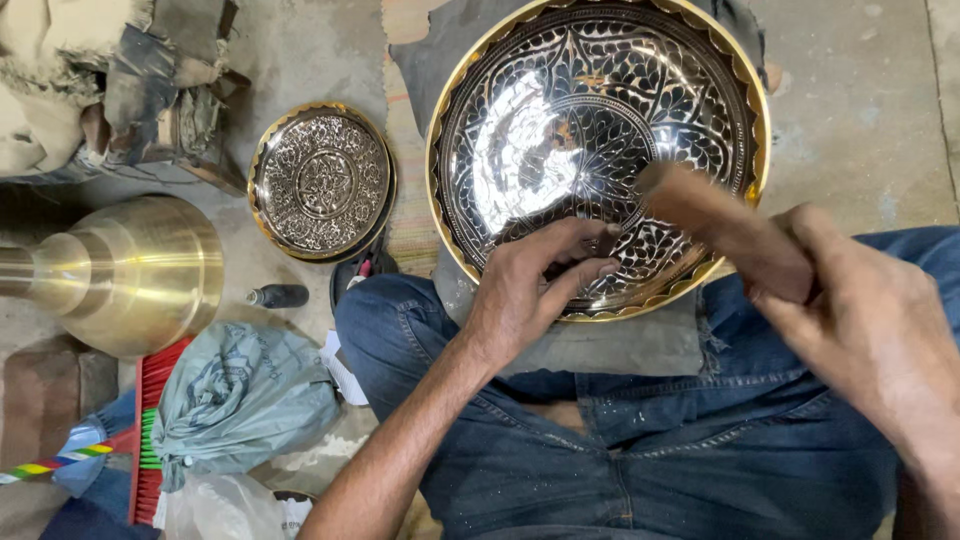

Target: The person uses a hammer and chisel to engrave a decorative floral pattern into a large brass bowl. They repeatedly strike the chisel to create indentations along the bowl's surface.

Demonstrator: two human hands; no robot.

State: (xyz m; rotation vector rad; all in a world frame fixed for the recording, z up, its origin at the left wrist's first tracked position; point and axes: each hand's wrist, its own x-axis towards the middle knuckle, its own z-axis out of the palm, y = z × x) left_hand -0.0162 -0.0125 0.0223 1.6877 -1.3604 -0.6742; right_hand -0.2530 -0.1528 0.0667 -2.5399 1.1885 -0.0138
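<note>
Head view: large engraved brass bowl (598, 150) is resting tilted on grey cloth (600, 345) over the person's jeans-clad lap, its lower rim lying just under the left hand (530, 290), whose fingers are pinching together on a small tool against the bowl's inner wall. Right hand (860, 320) is gripping a blurred wooden mallet (725, 230), long axis slanting up-left toward those fingers, nothing between. Plain brass vessel (130, 270), smaller engraved plate (322, 182), grey-green bag (240, 395) and small dark bottle (280, 296) are lying on the floor toward the left edge.
</note>
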